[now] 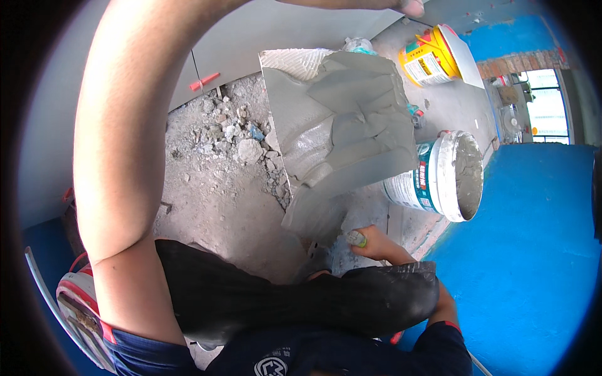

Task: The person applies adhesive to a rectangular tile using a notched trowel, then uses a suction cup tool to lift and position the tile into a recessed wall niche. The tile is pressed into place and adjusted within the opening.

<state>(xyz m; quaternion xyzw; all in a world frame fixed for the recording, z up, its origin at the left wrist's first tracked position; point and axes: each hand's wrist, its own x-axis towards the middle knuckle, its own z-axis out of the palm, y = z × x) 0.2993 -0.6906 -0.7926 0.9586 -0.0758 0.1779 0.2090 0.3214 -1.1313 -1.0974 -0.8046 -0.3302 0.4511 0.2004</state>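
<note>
My left arm reaches up across the left side, and my left hand [411,7] is mostly cut off by the top edge. A stretched-out digit shows beside the pale wall panel [251,34], and nothing is seen in the hand. In front of me is a tile [298,61] with a white ribbed back, mostly coated in thick grey mortar [357,106]. Below it, my right hand [373,243] is closed round the yellow-green handle [356,238] of a tool, seemingly a trowel. Its blade is hard to tell from the grey smears.
A white bucket [447,169] of grey mortar stands at the right, beside a blue surface [527,250]. Farther off is a yellow bucket [433,59] with a white board against it. Rubble [241,141] lies along the panel's foot, near a red wedge [205,81].
</note>
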